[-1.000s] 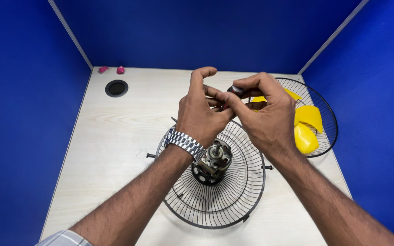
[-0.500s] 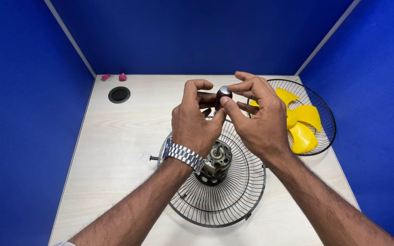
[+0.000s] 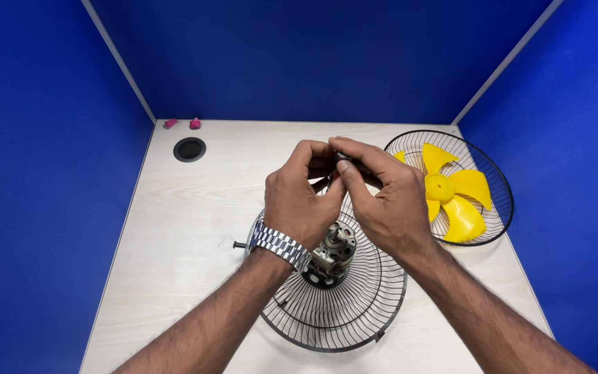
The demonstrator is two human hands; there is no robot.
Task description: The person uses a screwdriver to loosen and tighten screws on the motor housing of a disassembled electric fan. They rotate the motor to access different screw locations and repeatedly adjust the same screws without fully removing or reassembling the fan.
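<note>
My left hand [image 3: 304,196] and my right hand [image 3: 383,200] meet above the table, fingertips pinched together on a small dark part [image 3: 342,158] that is mostly hidden by the fingers. A metal watch [image 3: 278,245] is on my left wrist. Below the hands lies a black wire fan guard [image 3: 340,305] with a grey metal motor [image 3: 332,253] at its centre. To the right a second black wire guard [image 3: 493,201] holds a yellow fan blade [image 3: 451,194].
The pale wooden table [image 3: 181,228] has a round black grommet hole [image 3: 189,149] at the back left and two small pink pieces [image 3: 182,124] by the back edge. Blue partition walls [image 3: 36,173] close in three sides.
Both hands have stayed joined on the small part, with the fingers shifting around it. The camera view has tilted slightly, so the table sits lower in frame.
</note>
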